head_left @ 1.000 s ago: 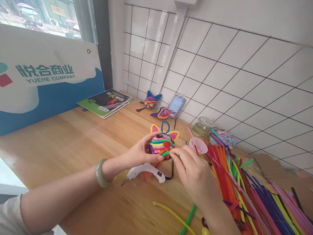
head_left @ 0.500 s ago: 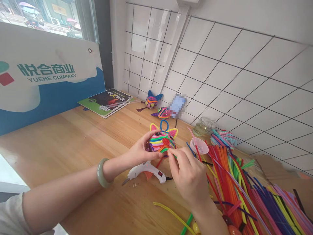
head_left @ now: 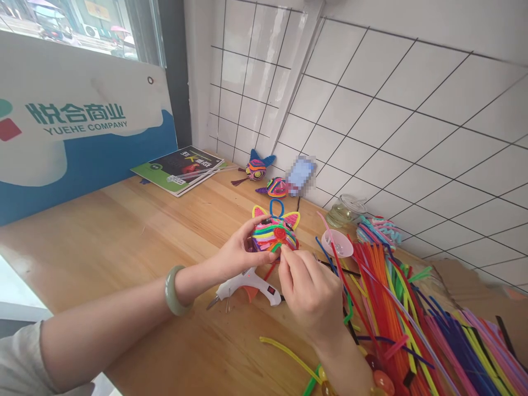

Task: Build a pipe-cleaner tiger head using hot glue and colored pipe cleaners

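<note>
My left hand (head_left: 243, 242) grips a striped pipe-cleaner animal head (head_left: 270, 230), thumb below and fingers over its top left. The head has pink ears edged in yellow, a blue loop on top and a red coiled nose. My right hand (head_left: 313, 291) is closed in a pinch against its lower front, on a green pipe cleaner (head_left: 277, 248) that lies below the nose; the fingertips partly hide it. A white hot glue gun (head_left: 247, 287) lies on the table just under both hands.
Bundles of coloured pipe cleaners (head_left: 377, 286) cover the right side. A pink bowl (head_left: 337, 245) and a glass jar (head_left: 344, 210) stand beyond them. Finished heads (head_left: 256, 168), a blurred phone (head_left: 301, 175) and booklets (head_left: 177, 170) lie along the back. A loose yellow pipe cleaner (head_left: 289, 355) lies in front.
My right hand has shifted slightly up and left against the head, and less green shows at its fingertips. The left hand keeps its hold.
</note>
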A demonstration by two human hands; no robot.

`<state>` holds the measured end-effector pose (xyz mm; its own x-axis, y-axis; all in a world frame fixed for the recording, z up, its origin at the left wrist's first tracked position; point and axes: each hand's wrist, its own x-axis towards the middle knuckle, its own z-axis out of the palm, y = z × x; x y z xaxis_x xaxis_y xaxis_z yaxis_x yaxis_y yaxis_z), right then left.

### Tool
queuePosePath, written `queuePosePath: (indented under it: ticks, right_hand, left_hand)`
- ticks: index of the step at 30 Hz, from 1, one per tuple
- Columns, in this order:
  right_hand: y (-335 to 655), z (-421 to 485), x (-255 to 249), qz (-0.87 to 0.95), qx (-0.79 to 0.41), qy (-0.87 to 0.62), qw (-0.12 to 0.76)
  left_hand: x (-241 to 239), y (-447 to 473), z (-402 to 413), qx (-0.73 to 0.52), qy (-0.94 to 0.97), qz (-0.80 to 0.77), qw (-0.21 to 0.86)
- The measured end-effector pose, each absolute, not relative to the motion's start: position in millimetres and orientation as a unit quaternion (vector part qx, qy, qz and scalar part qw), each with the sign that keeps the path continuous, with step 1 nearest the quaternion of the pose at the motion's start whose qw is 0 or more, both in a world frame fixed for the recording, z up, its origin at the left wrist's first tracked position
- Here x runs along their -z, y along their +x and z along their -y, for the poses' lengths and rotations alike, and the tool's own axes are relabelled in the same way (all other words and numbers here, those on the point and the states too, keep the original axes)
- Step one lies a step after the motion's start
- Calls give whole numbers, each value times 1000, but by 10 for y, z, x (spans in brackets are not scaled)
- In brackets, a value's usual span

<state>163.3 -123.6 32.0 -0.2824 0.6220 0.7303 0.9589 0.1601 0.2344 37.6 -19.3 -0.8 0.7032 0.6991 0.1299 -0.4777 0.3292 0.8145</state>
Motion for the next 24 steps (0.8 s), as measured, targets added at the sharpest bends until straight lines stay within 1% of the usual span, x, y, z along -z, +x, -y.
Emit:
queuePosePath:
  ticks: [5,11,19,24]
  right_hand:
    - [1634,1230,-309,735,352,-530,235]
    - [1649,1227,-272,740,350,-538,200]
    - [1642,1238,-242,746,299,-536,261]
    - [1673,1236,-255,751,287,-528,275]
  left_hand:
    - [-16,368,191,-371,438,-130,808]
    - [-52,364,198,-389,429,-150,801]
    - [-41,358,181,-392,432,-151,798]
    - [-58,354,169,-393,430,-136,801]
